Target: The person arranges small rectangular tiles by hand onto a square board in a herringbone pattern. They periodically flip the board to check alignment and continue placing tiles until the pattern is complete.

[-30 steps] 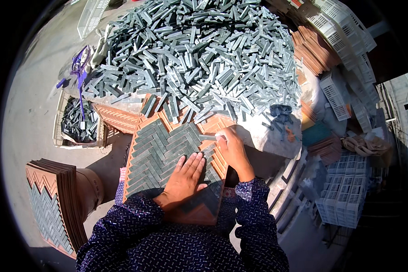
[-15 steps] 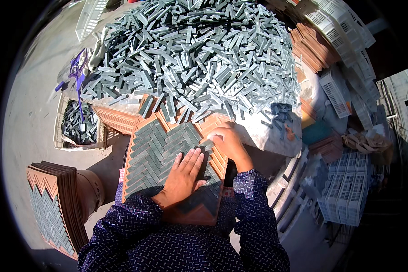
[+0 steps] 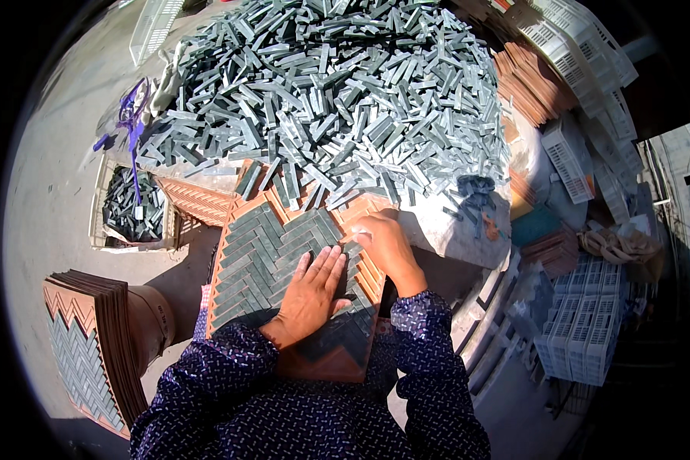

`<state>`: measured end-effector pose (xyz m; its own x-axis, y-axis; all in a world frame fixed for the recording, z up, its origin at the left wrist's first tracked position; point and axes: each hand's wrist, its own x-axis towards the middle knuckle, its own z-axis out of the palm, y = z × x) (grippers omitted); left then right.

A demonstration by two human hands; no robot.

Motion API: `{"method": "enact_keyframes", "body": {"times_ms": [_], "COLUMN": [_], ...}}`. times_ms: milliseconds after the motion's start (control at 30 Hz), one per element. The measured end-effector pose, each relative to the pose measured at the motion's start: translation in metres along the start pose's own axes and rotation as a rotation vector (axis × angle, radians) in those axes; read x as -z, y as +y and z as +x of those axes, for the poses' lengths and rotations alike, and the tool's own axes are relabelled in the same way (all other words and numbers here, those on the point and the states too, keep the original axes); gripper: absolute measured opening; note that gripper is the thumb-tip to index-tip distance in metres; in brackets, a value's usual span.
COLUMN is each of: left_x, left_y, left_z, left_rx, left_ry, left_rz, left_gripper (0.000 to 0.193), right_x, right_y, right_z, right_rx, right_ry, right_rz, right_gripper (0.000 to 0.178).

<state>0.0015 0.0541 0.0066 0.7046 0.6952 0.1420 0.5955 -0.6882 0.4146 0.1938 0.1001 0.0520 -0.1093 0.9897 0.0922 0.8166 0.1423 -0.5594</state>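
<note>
An orange-brown grooved tray (image 3: 337, 364) lies before me, its zigzag slots largely filled with narrow dark green stone strips (image 3: 264, 257) in a herringbone pattern. My left hand (image 3: 308, 295) rests flat on the laid strips, fingers stretched out. At the tray's upper right, my right hand (image 3: 387, 245) pinches a small stone strip (image 3: 350, 236) over bare slots; much of it is hidden by the fingers. Just beyond the tray's far edge spreads a large heap of loose strips (image 3: 322, 100), some lying over that edge.
At left, a crate (image 3: 100, 222) holds more strips, near a purple cord (image 3: 134, 126). A stack of filled trays (image 3: 92, 345) stands at lower left. On the right are stacked brown trays (image 3: 533, 84), white plastic crates (image 3: 579, 322) and a dark blue cloth-like bundle (image 3: 475, 188).
My right hand has shifted slightly down, its fingertips pinched near the tray's upper right slots. The left hand stays flat on the strips, almost unmoved.
</note>
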Motion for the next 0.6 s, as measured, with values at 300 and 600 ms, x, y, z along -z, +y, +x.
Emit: {"method": "enact_keyframes", "body": {"times_ms": [300, 600], "left_x": [0.005, 0.006], "left_y": [0.002, -0.004], "left_z": [-0.004, -0.004], "left_rx": [-0.007, -0.040], "left_ry": [-0.035, -0.009], "left_rz": [0.065, 0.039], "left_gripper": [0.079, 0.081], "right_x": [-0.030, 0.001], "right_y": [-0.026, -0.015], "right_z": [0.011, 0.006], "right_rx": [-0.192, -0.029], "right_ry": [-0.046, 0.009], "right_rz": [-0.081, 0.054], "right_gripper": [0.029, 0.023]}}
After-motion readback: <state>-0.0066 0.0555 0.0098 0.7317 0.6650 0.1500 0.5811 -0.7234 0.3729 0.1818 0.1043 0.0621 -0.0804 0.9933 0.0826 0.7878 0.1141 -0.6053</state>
